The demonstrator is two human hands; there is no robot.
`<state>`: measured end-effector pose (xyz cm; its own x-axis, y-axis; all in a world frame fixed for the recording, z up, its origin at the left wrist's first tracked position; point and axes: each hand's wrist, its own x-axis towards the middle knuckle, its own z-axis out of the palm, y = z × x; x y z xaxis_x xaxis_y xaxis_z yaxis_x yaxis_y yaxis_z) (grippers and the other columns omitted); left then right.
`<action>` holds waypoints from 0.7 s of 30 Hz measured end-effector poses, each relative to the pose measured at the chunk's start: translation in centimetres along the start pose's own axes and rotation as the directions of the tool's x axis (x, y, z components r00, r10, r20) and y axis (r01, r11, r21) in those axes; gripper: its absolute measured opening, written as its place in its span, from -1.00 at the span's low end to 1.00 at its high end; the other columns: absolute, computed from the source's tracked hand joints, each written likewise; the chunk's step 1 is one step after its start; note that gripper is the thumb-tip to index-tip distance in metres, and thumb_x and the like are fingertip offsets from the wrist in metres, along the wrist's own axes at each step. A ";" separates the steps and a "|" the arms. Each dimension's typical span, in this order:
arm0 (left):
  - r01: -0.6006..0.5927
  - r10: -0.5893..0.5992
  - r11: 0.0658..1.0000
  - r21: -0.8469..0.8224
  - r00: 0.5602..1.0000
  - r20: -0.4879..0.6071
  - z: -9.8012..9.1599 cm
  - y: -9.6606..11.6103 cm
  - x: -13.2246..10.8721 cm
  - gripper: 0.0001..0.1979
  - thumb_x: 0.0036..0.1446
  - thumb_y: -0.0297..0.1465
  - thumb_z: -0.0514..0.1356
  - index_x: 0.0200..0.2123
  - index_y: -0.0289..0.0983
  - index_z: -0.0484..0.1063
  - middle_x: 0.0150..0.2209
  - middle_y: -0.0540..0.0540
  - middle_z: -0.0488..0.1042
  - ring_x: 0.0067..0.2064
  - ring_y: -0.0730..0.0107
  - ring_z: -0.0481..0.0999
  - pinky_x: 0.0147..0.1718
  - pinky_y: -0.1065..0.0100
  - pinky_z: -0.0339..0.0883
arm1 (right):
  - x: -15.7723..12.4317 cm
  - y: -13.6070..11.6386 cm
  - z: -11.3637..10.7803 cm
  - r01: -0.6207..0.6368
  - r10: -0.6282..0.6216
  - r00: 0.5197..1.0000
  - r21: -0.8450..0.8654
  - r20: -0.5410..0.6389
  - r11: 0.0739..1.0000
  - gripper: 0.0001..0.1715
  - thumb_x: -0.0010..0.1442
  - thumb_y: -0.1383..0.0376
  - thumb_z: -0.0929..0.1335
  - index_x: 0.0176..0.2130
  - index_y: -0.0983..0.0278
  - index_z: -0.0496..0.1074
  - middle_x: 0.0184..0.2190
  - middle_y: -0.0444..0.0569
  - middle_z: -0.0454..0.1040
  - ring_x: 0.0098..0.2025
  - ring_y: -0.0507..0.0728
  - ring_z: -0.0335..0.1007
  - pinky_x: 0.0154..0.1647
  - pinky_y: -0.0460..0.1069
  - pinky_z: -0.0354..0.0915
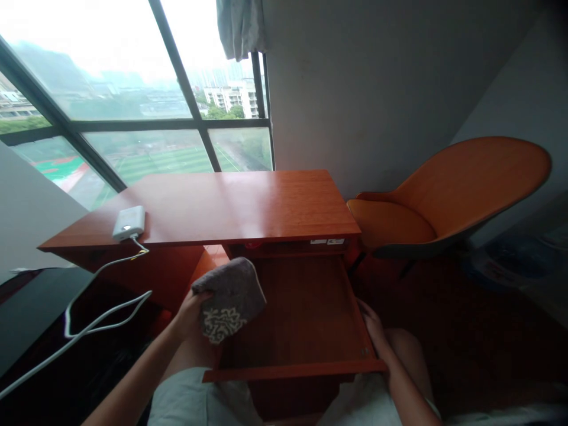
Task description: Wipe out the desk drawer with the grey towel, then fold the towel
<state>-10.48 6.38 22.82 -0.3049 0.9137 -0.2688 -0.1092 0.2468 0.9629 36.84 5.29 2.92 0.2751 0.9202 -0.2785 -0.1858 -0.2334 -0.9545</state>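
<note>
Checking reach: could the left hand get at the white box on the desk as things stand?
Probably yes: the white box sits uncovered near the front of the desk, only its cable trailing before it. The grey cloth in the left hand may hamper a grasp.

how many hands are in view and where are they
2. The left hand holds the gray cloth over the left part of the pulled-out drawer; the right hand is at the drawer's right side, some of its fingers hidden.
</note>
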 end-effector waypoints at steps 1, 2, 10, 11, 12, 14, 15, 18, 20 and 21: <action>-0.032 0.028 0.997 -0.066 0.998 -0.053 -0.8 0.5 0.7 -0.56 -0.30 -0.34 0.29 -0.24 -0.33 0.45 -0.48 0.01 0.51 -0.45 0.29 0.48 -0.46 0.34 0.40 | 0.0 0.0 0.0 0.001 -0.001 1.000 0.003 0.000 1.000 -0.58 -0.18 0.15 0.43 -0.22 0.13 0.57 -0.13 -0.06 0.59 -0.02 0.27 0.46 0.03 0.12 0.34; -0.074 0.064 0.991 -0.112 0.993 -0.096 -1.5 0.8 1.3 -0.55 -0.33 -0.35 0.31 -0.24 -0.32 0.45 -0.47 0.02 0.51 -0.45 0.30 0.48 -0.46 0.36 0.40 | 0.0 0.0 0.0 -0.001 0.001 1.000 0.008 -0.001 1.000 -0.58 -0.17 0.14 0.44 -0.22 0.12 0.56 -0.13 -0.07 0.59 -0.02 0.27 0.46 0.03 0.12 0.34; -0.093 0.124 0.973 0.210 0.983 -0.137 -0.5 -2.3 2.1 -0.66 0.08 -0.23 0.27 -0.14 -0.34 0.44 -0.22 -0.07 0.50 -0.22 0.21 0.51 -0.28 0.26 0.44 | -0.3 -0.5 0.1 -0.016 0.016 1.000 -0.012 -0.023 1.000 -0.59 -0.19 0.14 0.44 -0.25 0.11 0.57 -0.14 -0.07 0.59 0.00 0.30 0.45 0.04 0.15 0.34; -0.072 0.103 0.963 0.258 0.989 -0.108 0.5 -2.9 1.9 -0.66 0.16 -0.24 0.22 -0.07 -0.32 0.41 -0.12 -0.10 0.48 -0.14 0.20 0.50 -0.21 0.20 0.44 | -0.3 -0.7 0.1 -0.019 0.019 1.000 -0.012 -0.023 1.000 -0.59 -0.19 0.14 0.44 -0.25 0.11 0.57 -0.14 -0.07 0.60 -0.01 0.30 0.45 0.03 0.15 0.35; -0.057 0.086 0.956 0.289 0.992 -0.088 1.6 -3.4 1.7 -0.67 0.21 -0.25 0.18 -0.02 -0.30 0.38 -0.04 -0.11 0.44 -0.09 0.20 0.48 -0.15 0.16 0.43 | -0.4 -0.8 0.2 -0.023 0.023 1.000 -0.011 -0.022 1.000 -0.59 -0.19 0.13 0.44 -0.24 0.11 0.57 -0.15 -0.08 0.60 -0.02 0.29 0.46 0.02 0.15 0.35; -0.046 0.069 0.955 0.293 0.995 -0.067 3.3 -4.0 1.3 -0.67 0.23 -0.27 0.16 0.03 -0.27 0.36 0.02 -0.12 0.40 -0.04 0.19 0.46 -0.11 0.11 0.42 | -0.6 -0.9 0.3 -0.028 0.028 0.999 -0.004 -0.015 1.000 -0.59 -0.18 0.13 0.44 -0.23 0.10 0.56 -0.14 -0.09 0.59 -0.02 0.29 0.46 0.01 0.14 0.36; -0.040 0.060 0.955 0.295 0.996 -0.060 3.7 -4.2 1.2 -0.66 0.23 -0.26 0.17 0.03 -0.28 0.36 0.02 -0.13 0.40 -0.04 0.18 0.46 -0.10 0.11 0.41 | -0.7 -0.9 0.4 -0.030 0.030 0.999 0.004 -0.014 1.000 -0.58 -0.18 0.14 0.44 -0.22 0.10 0.56 -0.14 -0.09 0.59 -0.02 0.28 0.46 0.01 0.14 0.37; -0.014 0.031 0.954 0.298 0.998 -0.052 3.7 -4.3 0.8 -0.65 0.23 -0.26 0.17 0.03 -0.29 0.36 0.02 -0.13 0.40 -0.05 0.17 0.46 -0.11 0.09 0.42 | -0.7 -0.7 0.3 -0.031 0.031 0.999 0.014 -0.024 0.999 -0.56 -0.19 0.15 0.44 -0.21 0.11 0.56 -0.14 -0.08 0.59 -0.02 0.28 0.47 0.00 0.14 0.37; 0.009 0.008 0.957 0.291 0.998 -0.059 2.8 -4.2 0.4 -0.64 0.23 -0.26 0.17 0.03 -0.29 0.35 0.02 -0.13 0.40 -0.04 0.17 0.46 -0.11 0.10 0.42 | -0.5 -0.5 0.2 -0.036 0.036 0.999 0.002 -0.037 0.999 -0.55 -0.20 0.15 0.44 -0.21 0.11 0.55 -0.14 -0.07 0.59 -0.03 0.28 0.47 -0.01 0.14 0.38; 0.022 -0.004 0.958 0.285 0.998 -0.065 2.4 -4.2 0.1 -0.65 0.22 -0.26 0.17 0.03 -0.29 0.36 0.02 -0.13 0.40 -0.04 0.17 0.46 -0.11 0.10 0.42 | -0.4 -0.3 0.0 -0.039 0.039 0.998 -0.006 -0.042 0.999 -0.55 -0.20 0.16 0.44 -0.21 0.10 0.55 -0.14 -0.07 0.59 -0.03 0.28 0.47 -0.02 0.14 0.38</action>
<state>-7.82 6.22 18.76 -0.3652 0.8898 -0.2735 0.1585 0.3489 0.9236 36.75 5.01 3.32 0.3069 0.8964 -0.3199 -0.1905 -0.2715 -0.9434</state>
